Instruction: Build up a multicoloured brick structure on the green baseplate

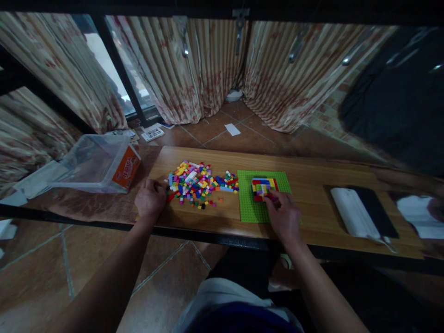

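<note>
On a bright green studded baseplate (248, 208) sits a low, roughly square build of toy bricks (262, 185) in red, yellow, blue and white layers. My right hand (285, 215) reaches over its near right corner, thumb and fingers pinched on what looks like a small red brick (269, 196) against the build. Left of the plate spreads a loose pile of toy bricks (190, 182) in many colours. My left hand (150, 199) rests on the table at the pile's left edge with curled fingers; whatever they may hold is hidden.
A clear plastic bin (93, 162) with an orange label stands left on the wooden table (312, 203). At the right lie a white pouch (354, 212) with a strap and a dark flat object (376, 210). Metal clips (239, 30) hang from a dark bar above.
</note>
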`<state>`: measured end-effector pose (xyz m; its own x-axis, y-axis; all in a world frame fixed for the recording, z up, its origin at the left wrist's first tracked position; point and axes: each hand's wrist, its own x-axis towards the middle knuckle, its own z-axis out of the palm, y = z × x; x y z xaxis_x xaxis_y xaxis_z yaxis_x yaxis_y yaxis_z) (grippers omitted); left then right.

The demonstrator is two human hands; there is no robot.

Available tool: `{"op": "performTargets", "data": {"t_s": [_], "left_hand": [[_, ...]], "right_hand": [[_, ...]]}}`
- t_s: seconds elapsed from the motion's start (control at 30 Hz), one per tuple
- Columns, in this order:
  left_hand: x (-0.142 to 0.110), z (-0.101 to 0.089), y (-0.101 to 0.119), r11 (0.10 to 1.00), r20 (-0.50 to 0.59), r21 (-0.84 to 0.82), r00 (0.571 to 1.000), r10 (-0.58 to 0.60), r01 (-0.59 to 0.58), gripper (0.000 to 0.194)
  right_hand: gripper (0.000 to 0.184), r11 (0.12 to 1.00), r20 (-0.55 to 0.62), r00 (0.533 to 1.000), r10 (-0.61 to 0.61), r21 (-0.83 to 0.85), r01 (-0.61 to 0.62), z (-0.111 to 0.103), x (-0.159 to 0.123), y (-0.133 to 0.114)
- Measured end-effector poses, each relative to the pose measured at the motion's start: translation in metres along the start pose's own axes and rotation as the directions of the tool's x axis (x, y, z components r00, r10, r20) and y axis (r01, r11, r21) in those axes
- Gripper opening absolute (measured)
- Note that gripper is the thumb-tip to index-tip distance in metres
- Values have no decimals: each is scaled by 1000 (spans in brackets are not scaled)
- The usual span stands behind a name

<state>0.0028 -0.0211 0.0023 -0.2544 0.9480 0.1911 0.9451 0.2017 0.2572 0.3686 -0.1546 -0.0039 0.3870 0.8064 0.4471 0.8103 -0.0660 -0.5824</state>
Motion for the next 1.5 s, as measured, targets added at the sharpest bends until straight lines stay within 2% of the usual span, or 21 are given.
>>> {"op": "performTargets", "data": {"t_s": [0.13,0.23,0.43,0.77,1.17,1.5], "left_hand": [[1,2,-1,1000,1,-3,1000,-8,8,21],[0,1,-1,1000,-3,-11,1000,-5,5,21],[0,-1,0,1000,8,-23,1000,2,-2,20],[2,5,-4,1000,-5,8,1000,-1,1,22],[0,2,-1,1000,-13,13,1000,6,-6,22],[1,2,-1,1000,-11,-8,1000,1,-1,20]], "right_hand": [[27,999,-106,993,42,7,-42,-5,-1,2],[32,997,-142,987,81,-2,-82,-7,1,3],[42,992,-82,989,124,31,-122,2,5,2],[42,974,-58,977,207,103,-201,10,8,8],[34,973,-42,981,191,139,-184,12,10,13],[37,964,-15,978,210,169,-204,12,9,17]]}}
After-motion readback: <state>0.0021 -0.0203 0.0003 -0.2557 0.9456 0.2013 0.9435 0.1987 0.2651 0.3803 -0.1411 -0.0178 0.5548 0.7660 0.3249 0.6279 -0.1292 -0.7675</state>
